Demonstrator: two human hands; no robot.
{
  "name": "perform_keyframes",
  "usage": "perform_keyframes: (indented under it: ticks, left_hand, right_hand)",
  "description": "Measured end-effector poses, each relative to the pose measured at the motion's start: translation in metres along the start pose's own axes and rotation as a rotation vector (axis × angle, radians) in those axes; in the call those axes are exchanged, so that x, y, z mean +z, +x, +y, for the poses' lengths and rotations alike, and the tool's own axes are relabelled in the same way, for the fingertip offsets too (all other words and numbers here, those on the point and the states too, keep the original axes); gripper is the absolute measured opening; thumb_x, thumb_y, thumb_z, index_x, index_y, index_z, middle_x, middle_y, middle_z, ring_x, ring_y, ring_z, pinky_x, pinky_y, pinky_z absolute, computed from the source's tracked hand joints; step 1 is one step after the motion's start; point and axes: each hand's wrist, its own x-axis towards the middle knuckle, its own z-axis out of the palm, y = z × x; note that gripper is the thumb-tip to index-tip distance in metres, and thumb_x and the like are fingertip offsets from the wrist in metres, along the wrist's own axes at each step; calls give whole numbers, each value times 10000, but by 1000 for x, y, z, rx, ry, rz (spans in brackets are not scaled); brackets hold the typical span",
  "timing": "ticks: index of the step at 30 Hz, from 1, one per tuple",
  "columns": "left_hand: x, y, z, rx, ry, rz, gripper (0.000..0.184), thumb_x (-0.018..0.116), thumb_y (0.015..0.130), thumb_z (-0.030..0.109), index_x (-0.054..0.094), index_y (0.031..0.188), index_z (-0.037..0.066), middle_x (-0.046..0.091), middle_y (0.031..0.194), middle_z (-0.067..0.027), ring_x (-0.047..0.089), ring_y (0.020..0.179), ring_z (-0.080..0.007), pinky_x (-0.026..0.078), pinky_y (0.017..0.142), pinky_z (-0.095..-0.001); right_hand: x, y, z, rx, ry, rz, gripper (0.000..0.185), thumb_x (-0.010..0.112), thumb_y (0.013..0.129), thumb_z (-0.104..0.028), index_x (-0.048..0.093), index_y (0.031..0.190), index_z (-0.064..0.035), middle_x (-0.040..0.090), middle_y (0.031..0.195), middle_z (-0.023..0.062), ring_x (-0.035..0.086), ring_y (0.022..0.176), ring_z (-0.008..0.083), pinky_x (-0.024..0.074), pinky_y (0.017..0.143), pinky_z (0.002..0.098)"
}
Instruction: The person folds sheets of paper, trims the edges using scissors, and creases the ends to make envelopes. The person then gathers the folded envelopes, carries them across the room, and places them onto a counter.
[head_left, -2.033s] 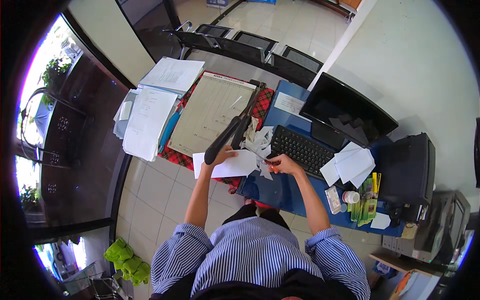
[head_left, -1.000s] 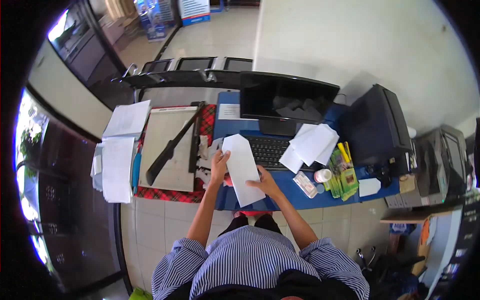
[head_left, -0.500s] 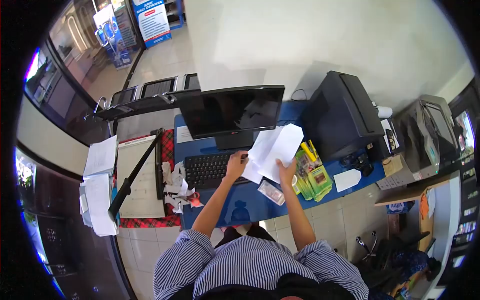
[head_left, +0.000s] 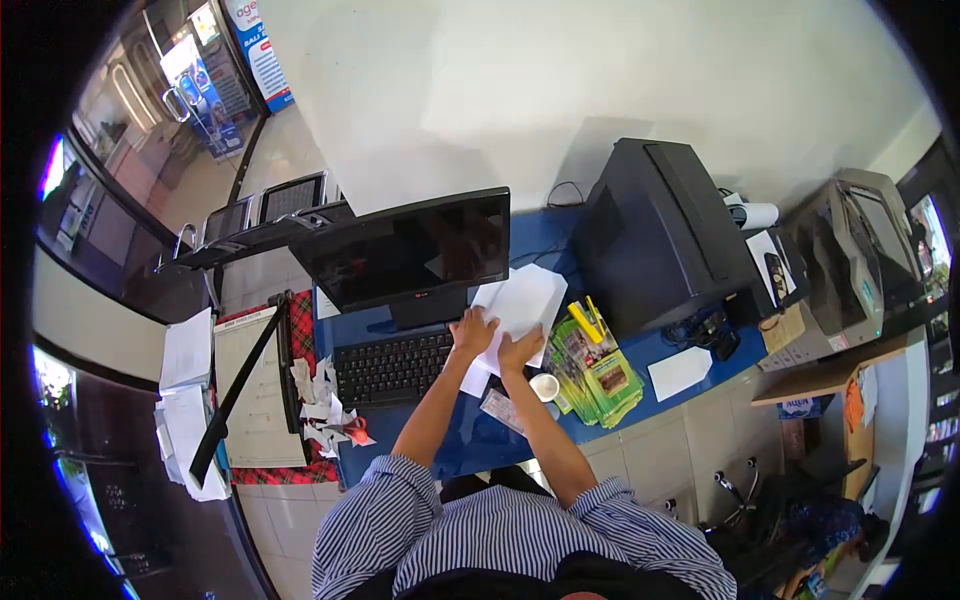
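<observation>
Bright, glare at left window (head_left: 52, 380) | soft shadows on wall (head_left: 500, 90) | fisheye bend, black corners | far-left detail possibly blurred

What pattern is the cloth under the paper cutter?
The cloth is red plaid with dark bands, seen best in the head view, the only one.

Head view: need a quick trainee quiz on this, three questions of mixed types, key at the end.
1. True or false: the left hand and the right hand both touch the white papers.
2. Short answer: which tool with red handles lies among the paper scraps?
3. Fill in: on the blue table, the black ____ lies in front of the monitor.

Key: 1 true; 2 scissors; 3 keyboard.
</observation>
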Motion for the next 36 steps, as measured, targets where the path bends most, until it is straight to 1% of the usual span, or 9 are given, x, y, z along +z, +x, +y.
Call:
perform_keyframes:
  ticks: [3, 7, 12, 13, 17, 23, 27, 35, 36]
  left_hand:
    - [1, 2, -5, -140, -224, -156, 494, 510, 866, 356, 442, 1226, 25, 521, 1198, -203, 484, 1105, -372, 411, 905, -415]
    - [24, 5, -37, 88, -329, 0, 459, 495, 867, 359, 465, 1162, 9, 620, 971, -225, 594, 813, -406, 486, 736, -382]
    - [53, 9, -58, 33, -866, -212, 470, 571, 827, 370, 485, 1122, 14, 602, 1017, -202, 573, 876, -368, 464, 755, -404]
    - [49, 6, -54, 33, -866, -212, 470, 571, 827, 370, 485, 1122, 14, 602, 1017, -202, 573, 876, -368, 464, 755, -404]
    - [-2, -29, -17, -24, 109, 373, 508, 660, 763, 367, 496, 1123, 48, 575, 1069, -158, 529, 951, -333, 430, 777, -420]
    - [1, -14, -16, -134, 201, 273, 543, 714, 709, 353, 500, 1142, 104, 540, 1117, -123, 474, 1015, -310, 399, 802, -434]
    - [-3, -14, -14, -71, 170, 344, 537, 704, 709, 347, 520, 1126, 64, 588, 1053, -157, 540, 943, -340, 437, 770, -444]
    - [-9, -45, -68, -103, -282, 141, 516, 692, 715, 299, 542, 1078, -37, 643, 880, -224, 617, 754, -388, 491, 702, -432]
    - [-13, -59, -82, -108, -355, 88, 466, 674, 755, 260, 541, 1087, -38, 636, 883, -188, 610, 755, -317, 493, 684, -401]
  right_hand:
    - [4, 1, -5, 47, 77, -22, 765, 738, 638, -93, 346, 1277, 58, 459, 1227, 284, 485, 1132, 396, 365, 993, 392]
    - [-26, 19, -22, 314, 285, -275, 802, 756, 617, -115, 354, 1289, 60, 456, 1238, 286, 472, 1148, 404, 362, 996, 390]
    - [-72, 21, -52, 315, 439, -349, 834, 760, 627, -125, 340, 1326, 49, 465, 1241, 275, 492, 1125, 390, 391, 966, 385]
    - [-76, 27, -48, 315, 438, -349, 834, 760, 627, -125, 340, 1326, 49, 465, 1241, 275, 492, 1125, 390, 391, 966, 385]
    - [-78, 54, -18, -95, 131, -163, 867, 722, 671, -109, 252, 1389, 19, 468, 1247, 271, 515, 1085, 375, 428, 914, 394]
    - [-59, 68, -21, -164, -199, -235, 861, 648, 737, -49, 129, 1422, 11, 528, 1144, 284, 585, 961, 381, 472, 824, 435]
    - [-71, 76, -40, 70, -309, -561, 891, 633, 752, -134, 68, 1427, 3, 471, 1241, 271, 589, 881, 416, 483, 779, 454]
    - [-79, 69, -38, -69, -343, -455, 884, 637, 772, -188, 73, 1432, -18, 536, 1104, 231, 600, 778, 394, 493, 719, 444]
    - [-83, 65, -41, -101, -355, -420, 869, 636, 777, -190, 92, 1433, -23, 544, 1080, 224, 598, 783, 384, 492, 726, 437]
